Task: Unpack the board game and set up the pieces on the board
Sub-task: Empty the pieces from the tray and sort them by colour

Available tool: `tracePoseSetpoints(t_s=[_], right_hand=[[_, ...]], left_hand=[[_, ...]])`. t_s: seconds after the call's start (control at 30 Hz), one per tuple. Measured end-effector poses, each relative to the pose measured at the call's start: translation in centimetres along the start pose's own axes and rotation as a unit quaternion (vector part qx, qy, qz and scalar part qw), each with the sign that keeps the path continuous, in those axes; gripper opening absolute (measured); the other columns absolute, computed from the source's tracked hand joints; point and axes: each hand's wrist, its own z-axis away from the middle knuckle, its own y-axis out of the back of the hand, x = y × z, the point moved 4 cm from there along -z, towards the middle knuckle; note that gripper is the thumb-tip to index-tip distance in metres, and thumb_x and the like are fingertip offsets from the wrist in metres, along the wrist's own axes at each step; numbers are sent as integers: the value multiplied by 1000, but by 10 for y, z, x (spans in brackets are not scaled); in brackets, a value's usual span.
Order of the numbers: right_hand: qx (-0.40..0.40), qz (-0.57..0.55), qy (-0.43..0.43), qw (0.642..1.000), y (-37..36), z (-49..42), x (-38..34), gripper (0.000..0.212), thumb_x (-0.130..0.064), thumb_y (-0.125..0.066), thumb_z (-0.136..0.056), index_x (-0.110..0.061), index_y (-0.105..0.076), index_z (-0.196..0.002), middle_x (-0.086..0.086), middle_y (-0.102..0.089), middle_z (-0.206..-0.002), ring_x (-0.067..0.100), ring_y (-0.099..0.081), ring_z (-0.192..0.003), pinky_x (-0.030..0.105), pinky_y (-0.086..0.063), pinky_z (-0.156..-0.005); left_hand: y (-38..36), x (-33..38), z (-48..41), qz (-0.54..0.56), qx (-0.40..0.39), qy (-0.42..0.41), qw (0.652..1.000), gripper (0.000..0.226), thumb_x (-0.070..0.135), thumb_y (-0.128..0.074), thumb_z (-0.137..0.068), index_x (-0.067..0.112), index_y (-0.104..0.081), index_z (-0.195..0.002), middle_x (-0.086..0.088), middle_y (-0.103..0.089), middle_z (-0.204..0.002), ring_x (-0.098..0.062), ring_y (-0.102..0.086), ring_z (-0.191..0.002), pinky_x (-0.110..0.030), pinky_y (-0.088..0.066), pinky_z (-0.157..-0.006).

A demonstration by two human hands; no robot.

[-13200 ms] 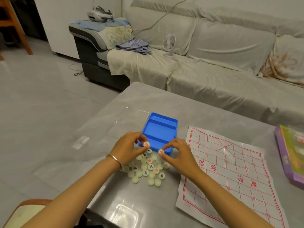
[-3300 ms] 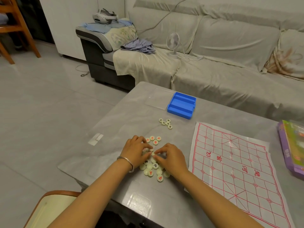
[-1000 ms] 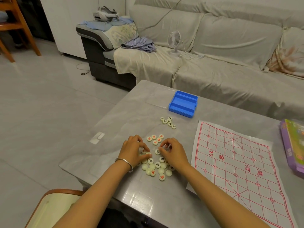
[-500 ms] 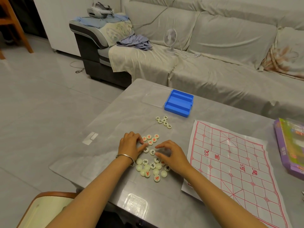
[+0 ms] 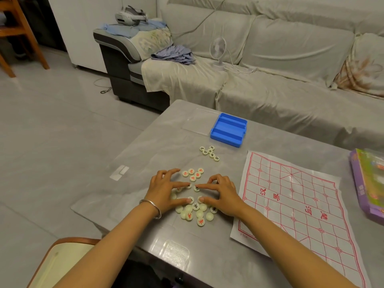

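Note:
A heap of several cream round pieces (image 5: 196, 213) with red or black characters lies on the grey table (image 5: 145, 142). My left hand (image 5: 166, 189) and my right hand (image 5: 220, 192) lie spread over the heap, fingertips touching pieces, fingers fairly straight. A small group of red-marked pieces (image 5: 193, 174) sits just beyond my hands. Farther back is a group of black-marked pieces (image 5: 209, 152). The paper board (image 5: 295, 204), white with a red grid, lies flat to the right with no pieces on it. The empty blue tray (image 5: 228, 129) stands at the far side.
A clear lid (image 5: 197, 121) lies left of the blue tray. A purple game box (image 5: 367, 183) sits at the table's right edge. A sofa (image 5: 270, 59) with a small fan (image 5: 218, 53) runs behind the table. A chair seat (image 5: 62, 262) is at the near left.
Over 13 seconds the blue tray went to the far side and two sorted groups of pieces appeared. In the last second my fingers spread flatter over the heap.

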Motion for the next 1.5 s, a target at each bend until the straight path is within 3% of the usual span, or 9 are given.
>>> tracePoseSetpoints(t_s=[0.17, 0.33, 0.57, 0.7, 0.83, 1.0, 1.17, 1.33, 1.5], right_hand=[[79, 13, -44, 996, 9, 1, 13, 38, -49, -56, -87, -43, -54, -124, -8, -40, -132, 11, -32, -122, 28, -26, -103], [51, -47, 2, 998, 10, 13, 10, 37, -38, -42, -97, -36, -46, -133, -12, -34, -147, 5, -26, -135, 30, -23, -113], [12, 16, 44, 999, 11, 28, 8, 45, -46, -34, -97, -38, -34, -141, -17, -25, -151, -3, -14, -138, 27, -14, -116], [-55, 73, 73, 993, 1, 30, -2, 51, -50, -16, -96, -36, -20, -146, -21, -6, -153, -4, 5, -141, 21, 7, -114], [-35, 67, 46, 996, 4, 35, 6, 82, -74, 11, -78, -36, -13, -147, -22, -4, -154, -6, 7, -141, 21, 9, -114], [-29, 63, 25, 997, 7, 41, 11, 85, -76, 14, -75, -37, -11, -146, -20, -7, -155, -7, 6, -140, 20, 10, -113], [-36, 92, 13, 995, 11, 43, 16, 75, -67, 9, -82, -36, -10, -147, -18, -5, -156, -7, 10, -138, 21, 14, -113], [-59, 116, 27, 991, 10, 48, 21, 70, -65, 6, -83, -39, -3, -147, -21, 4, -154, -7, 16, -138, 27, 14, -115], [-81, 157, 59, 982, 11, 44, 19, 55, -59, -1, -90, -45, 5, -143, -24, 17, -150, -5, 25, -136, 27, 23, -111]], left_hand=[[-5, 28, -19, -45, 2, -16, 999, 58, 72, -47, -74, 47, -50, -125, 12, -24, -149, -21, -19, -132, -33, -16, -108], [-11, 32, -16, -5, 28, -64, 998, 91, 87, -6, -66, 39, -43, -134, 12, -37, -144, -17, -28, -131, -31, -21, -106], [-23, 25, 35, -103, 20, -212, 972, 50, 53, -18, -98, 32, -43, -135, 14, -47, -138, -11, -36, -133, -31, -15, -110], [-29, 26, 38, -170, -4, -205, 964, 55, 55, -15, -97, 29, -40, -138, 7, -41, -143, -18, -33, -135, -38, -17, -108], [-28, 31, 21, -189, -65, -137, 970, 63, 57, -8, -96, 26, -44, -137, 5, -45, -141, -22, -42, -131, -39, -11, -108], [-33, 44, -3, -137, -74, -140, 978, 96, 72, 28, -65, 30, 3, -148, 12, 8, -155, -14, 19, -141, -34, 21, -110], [-33, 58, -26, -122, -85, -149, 978, 89, 63, 22, -69, 28, 3, -148, 12, 7, -155, -10, 22, -139, -33, 22, -110], [-33, 67, -53, -111, -107, -144, 977, 52, 43, -5, -98, 29, 0, -148, 13, 3, -156, -9, 16, -142, -35, 17, -114], [-29, 61, -82, -130, -104, -150, 975, 48, 38, -7, -100, 31, 1, -147, 14, 5, -155, -9, 18, -141, -33, 20, -112]])
